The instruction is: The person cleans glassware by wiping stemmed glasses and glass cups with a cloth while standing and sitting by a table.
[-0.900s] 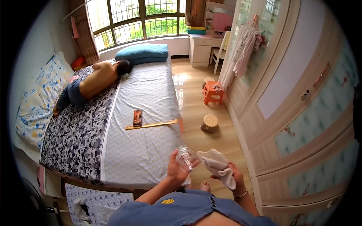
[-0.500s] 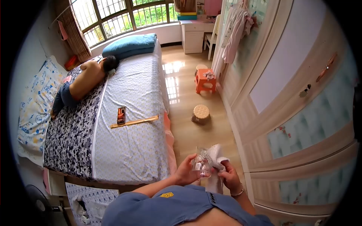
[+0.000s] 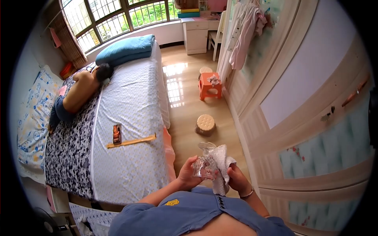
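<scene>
In front of my body, my left hand [image 3: 189, 172] is closed around a clear patterned glass [image 3: 203, 168]. A round, see-through foot or rim shows at the glass's far end. A white textured cloth [image 3: 223, 159] lies against the glass's right side and hangs down. My right hand [image 3: 238, 179], a bracelet on its wrist, grips this cloth at its right edge. Part of the fingers on both hands is hidden behind the glass and the cloth.
On the left, a person [image 3: 80, 92] lies on the bed [image 3: 130, 98]; a phone-like dark rectangle [image 3: 117, 134] and a flat wooden strip [image 3: 132, 141] rest there. A round stool [image 3: 205, 125] and an orange stool [image 3: 210, 89] stand ahead. Wardrobe doors [image 3: 252, 129] line the right.
The glass has turned so its round end points away from me. The cloth has come up along its right side, still in my right hand. The whole view has shifted slightly.
</scene>
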{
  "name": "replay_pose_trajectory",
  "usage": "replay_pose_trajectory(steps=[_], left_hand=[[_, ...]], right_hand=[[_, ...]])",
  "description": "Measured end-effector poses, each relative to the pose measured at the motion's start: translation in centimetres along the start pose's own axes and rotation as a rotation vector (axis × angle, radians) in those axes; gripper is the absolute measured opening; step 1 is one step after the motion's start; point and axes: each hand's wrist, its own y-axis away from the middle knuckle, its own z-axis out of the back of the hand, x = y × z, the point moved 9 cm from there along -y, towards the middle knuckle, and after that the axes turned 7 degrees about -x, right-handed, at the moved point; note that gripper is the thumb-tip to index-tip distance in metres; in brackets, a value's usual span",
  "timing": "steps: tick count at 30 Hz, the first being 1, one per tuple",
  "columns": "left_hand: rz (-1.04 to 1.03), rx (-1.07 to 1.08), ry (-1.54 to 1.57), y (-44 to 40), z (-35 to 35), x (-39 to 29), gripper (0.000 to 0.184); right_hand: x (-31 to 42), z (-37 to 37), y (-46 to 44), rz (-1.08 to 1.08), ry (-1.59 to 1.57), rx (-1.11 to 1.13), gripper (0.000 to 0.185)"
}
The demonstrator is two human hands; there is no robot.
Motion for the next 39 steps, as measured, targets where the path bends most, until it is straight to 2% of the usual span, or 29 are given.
replay_pose_trajectory(steps=[2, 4, 6, 8, 9, 12, 13, 16, 18, 22, 25, 27, 29, 32, 33, 38, 39], left_hand=[[-0.022, 0.038, -0.036, -2.0, -0.6, -2.8, 0.053], [-0.04, 0.03, -0.074, -4.0, -0.9, -6.0, 0.053], [-0.048, 0.007, -0.104, -5.4, -1.2, -8.7, 0.053], [-0.051, 0.112, -0.055, -7.0, -3.1, -11.5, 0.053], [-0.057, 0.126, -0.053, -8.2, -3.3, -12.6, 0.052], [-0.029, 0.067, -0.036, -11.3, -4.4, -14.6, 0.051], [-0.01, 0.073, -0.006, -12.3, -4.6, -14.9, 0.05], [0.008, 0.145, -0.075, -14.7, -5.7, -16.5, 0.05], [0.008, 0.04, -0.079, -16.7, -5.2, -17.8, 0.052], [-0.133, 0.016, -0.064, -20.1, -7.1, -22.7, 0.058], [-0.288, -0.115, -0.125, -22.1, -7.8, -26.5, 0.063], [-0.308, -0.108, -0.104, -23.6, -7.6, -28.1, 0.064], [-0.335, -0.115, -0.075, -24.4, -7.2, -29.6, 0.065], [-0.291, -0.196, 0.051, -25.4, -5.9, -31.2, 0.055], [-0.271, -0.152, 0.03, -25.8, -6.2, -31.9, 0.051], [-0.253, -0.2, 0.043, -27.9, -4.3, -37.6, 0.054], [-0.272, -0.205, 0.032, -28.2, -4.0, -39.5, 0.054]], right_hand=[[1.5, 0.0, -3.5, 0.025, 0.034, -0.011, 0.032], [1.9, 1.9, -7.4, -0.074, 0.091, -0.245, 0.027], [3.9, 1.2, -10.8, -0.082, 0.031, -0.275, 0.025], [5.9, 0.1, -13.4, -0.109, 0.008, -0.198, 0.03], [6.7, 0.5, -14.9, -0.037, 0.079, -0.192, 0.03], [9.3, 0.8, -17.3, 0.012, 0.026, -0.225, 0.03], [9.7, 1.2, -18.0, -0.016, 0.027, -0.163, 0.03], [11.4, 3.1, -20.7, -0.009, 0.153, -0.203, 0.028], [12.3, 5.2, -23.2, 0.028, 0.05, -0.3, 0.025], [16.6, 6.2, -28.2, 0.14, 0.001, -0.268, 0.023], [19.4, 6.8, -31.8, 0.191, 0.084, -0.241, 0.025], [21.2, 6.5, -34.1, 0.308, 0.209, -0.185, 0.022], [21.7, 6.5, -36.9, 0.252, 0.183, -0.152, 0.022], [21.0, 6.5, -40.7, 0.145, 0.137, -0.108, 0.023], [20.3, 6.3, -42.0, 0.092, 0.105, -0.083, 0.024], [16.8, 5.4, -49.3, -0.178, 0.159, -0.021, 0.032], [16.6, 4.1, -50.2, -0.195, 0.078, 0.035, 0.037]])
